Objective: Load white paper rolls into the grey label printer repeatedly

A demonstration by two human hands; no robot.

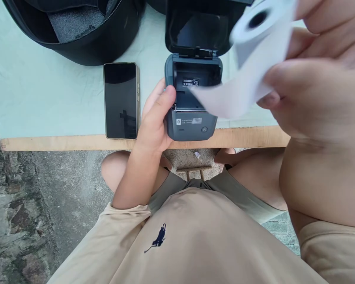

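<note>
My left hand [156, 114] grips the left side of a dark grey portable label printer [192, 126], its thumb on the rim. The printer's black lid [197, 31] is flipped up, and its paper compartment lies exposed with a small printed label inside. Raised close to the camera at the upper right, my right hand [310, 75] pinches a white paper roll [253, 35]. A loose strip of the paper curls down and left from the roll, its tip overlapping the compartment in view. The roll and hand are slightly blurred.
A smartphone [121, 100] with a dark screen lies left of the printer. Behind it stands an open black zippered case [97, 43] with grey foam inside. The table has a pale green cover [47, 98] and a wooden front edge [62, 142]. My legs are below that edge.
</note>
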